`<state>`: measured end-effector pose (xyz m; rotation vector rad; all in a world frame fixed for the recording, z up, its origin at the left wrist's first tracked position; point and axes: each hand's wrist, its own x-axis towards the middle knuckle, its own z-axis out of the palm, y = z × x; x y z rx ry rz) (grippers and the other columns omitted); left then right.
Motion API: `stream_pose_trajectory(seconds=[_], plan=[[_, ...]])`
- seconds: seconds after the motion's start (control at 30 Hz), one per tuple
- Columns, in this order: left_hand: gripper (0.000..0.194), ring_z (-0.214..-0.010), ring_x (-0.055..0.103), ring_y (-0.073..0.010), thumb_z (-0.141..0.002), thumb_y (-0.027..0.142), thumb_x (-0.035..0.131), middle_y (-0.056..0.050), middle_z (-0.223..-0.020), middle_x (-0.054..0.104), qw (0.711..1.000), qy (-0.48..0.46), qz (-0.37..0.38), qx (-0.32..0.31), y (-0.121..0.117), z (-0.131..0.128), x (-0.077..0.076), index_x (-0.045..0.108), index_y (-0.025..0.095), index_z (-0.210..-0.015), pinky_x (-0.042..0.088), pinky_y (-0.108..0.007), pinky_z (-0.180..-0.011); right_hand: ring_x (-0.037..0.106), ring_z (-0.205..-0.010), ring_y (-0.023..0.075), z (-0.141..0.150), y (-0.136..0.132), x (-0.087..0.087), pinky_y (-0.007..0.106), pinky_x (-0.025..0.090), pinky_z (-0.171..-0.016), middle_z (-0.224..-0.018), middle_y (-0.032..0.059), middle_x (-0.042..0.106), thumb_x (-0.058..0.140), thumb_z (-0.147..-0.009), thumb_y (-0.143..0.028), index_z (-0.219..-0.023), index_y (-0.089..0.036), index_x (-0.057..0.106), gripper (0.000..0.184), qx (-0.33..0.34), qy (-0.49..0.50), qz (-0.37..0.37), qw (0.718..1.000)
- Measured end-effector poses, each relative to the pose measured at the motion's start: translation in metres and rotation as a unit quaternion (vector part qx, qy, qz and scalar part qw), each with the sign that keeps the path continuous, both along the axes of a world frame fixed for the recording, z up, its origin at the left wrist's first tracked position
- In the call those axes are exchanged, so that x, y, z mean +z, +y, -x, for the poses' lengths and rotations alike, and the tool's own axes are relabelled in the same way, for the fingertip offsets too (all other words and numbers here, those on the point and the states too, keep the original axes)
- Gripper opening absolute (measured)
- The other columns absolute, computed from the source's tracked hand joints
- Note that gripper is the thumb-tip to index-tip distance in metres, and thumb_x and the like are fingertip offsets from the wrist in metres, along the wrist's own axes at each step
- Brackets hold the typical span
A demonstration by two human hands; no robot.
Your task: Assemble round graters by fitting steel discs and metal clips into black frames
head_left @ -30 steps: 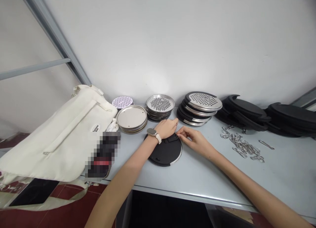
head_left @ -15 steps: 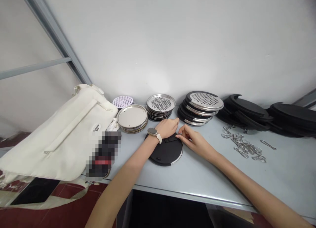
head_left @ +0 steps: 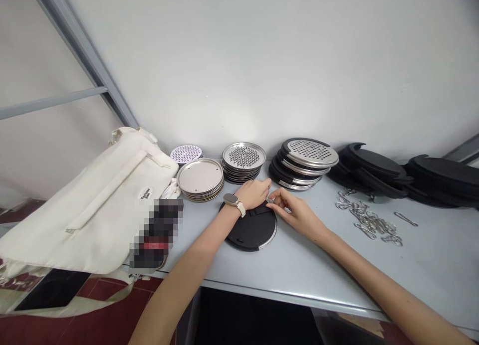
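Note:
A black round plastic holder [head_left: 251,230] lies flat on the table, with a metal rim showing along its lower right edge. My left hand [head_left: 254,193], wearing a watch at the wrist, bends over the far edge of this holder. Its fingers are curled, and the fingertips are mostly hidden behind the hand. At the holder's upper right edge, my right hand [head_left: 290,208] pinches a small metal piece [head_left: 269,200] between thumb and forefinger. That piece is too small to make out fully. Loose bent wire clips [head_left: 374,220] are scattered to the right of my right hand.
Along the wall stand metal plates [head_left: 201,176], grater discs [head_left: 244,158], graters in black holders [head_left: 312,151], and black holders [head_left: 374,165]. A purple grater disc [head_left: 186,154] sits behind the plates. At left lie a cream bag [head_left: 93,200] and a blurred dark object [head_left: 157,235].
Both hands stay almost in place at the black holder. The fingers of my right hand have shifted slightly, and a bit of metal shows more plainly between them.

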<state>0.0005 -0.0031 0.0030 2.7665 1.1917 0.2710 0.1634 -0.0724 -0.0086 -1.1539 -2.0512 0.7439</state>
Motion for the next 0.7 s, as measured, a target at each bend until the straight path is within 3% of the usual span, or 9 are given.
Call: stream_pose_trajectory(seconds=[0.7], plan=[[0.021, -0.086, 0.065, -0.0232, -0.092, 0.019, 0.034, -0.010, -0.090, 0.066, 1.000, 0.005, 0.026, 0.007, -0.0017, -0.0009, 0.0029, 0.050, 0.017, -0.105, 0.047, -0.030, -0.074, 0.050, -0.066, 0.0141, 0.0001, 0.0007, 0.0024, 0.026, 0.039, -0.065, -0.073, -0.0002, 0.054, 0.038, -0.094, -0.030, -0.096, -0.020, 0.050, 0.016, 0.018, -0.041, -0.006, 0.999]])
